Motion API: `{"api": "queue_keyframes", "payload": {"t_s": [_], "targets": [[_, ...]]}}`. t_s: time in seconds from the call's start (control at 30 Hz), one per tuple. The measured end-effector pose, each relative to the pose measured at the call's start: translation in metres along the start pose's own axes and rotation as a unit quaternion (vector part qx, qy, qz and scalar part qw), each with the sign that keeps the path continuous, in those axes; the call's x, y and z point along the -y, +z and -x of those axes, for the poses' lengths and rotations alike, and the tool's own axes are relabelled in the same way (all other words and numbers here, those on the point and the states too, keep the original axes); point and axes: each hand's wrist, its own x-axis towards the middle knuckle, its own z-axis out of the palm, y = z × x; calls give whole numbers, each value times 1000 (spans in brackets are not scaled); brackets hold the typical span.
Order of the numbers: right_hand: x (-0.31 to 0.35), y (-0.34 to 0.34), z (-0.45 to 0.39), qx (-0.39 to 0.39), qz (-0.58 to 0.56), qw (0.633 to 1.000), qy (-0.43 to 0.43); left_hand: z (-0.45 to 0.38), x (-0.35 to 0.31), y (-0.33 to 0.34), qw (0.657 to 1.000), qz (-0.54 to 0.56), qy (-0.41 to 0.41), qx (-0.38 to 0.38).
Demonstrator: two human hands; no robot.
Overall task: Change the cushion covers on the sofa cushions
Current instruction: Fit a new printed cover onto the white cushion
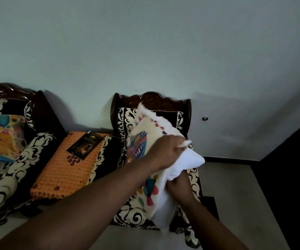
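Head view showed the cushion (185, 157), white and half out of its printed cover (145, 134), held up in front of the armchair (152, 101) at the right end of the seating, not resting on the seat. The left hand (165, 152) was curled round the cover's open edge, pinching the cloth, probably to keep the mouth of the cover steady. The right hand (179, 186) gripped the white filling from below, likely so the two could be worked against each other.
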Motion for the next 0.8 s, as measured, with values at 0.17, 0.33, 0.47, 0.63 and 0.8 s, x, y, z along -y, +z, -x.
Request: {"api": "queue_keyframes", "payload": {"t_s": [0.17,0.33,0.47,0.63,0.8], "targets": [[23,-7,-16,-137,-114,982,61,4,-11,-1,995,74,26,-58],[56,-40,-41,-289,-228,930,5,48,45,30,990,-86,-111,-12],[46,-43,-52,-339,-257,904,35,75,59,58,987,-155,-46,-5],[23,-66,-59,-322,-421,828,182,78,-1,67,985,-36,137,97],[31,-43,-56,-288,-503,795,178,87,45,64,991,-104,64,-61]]}}
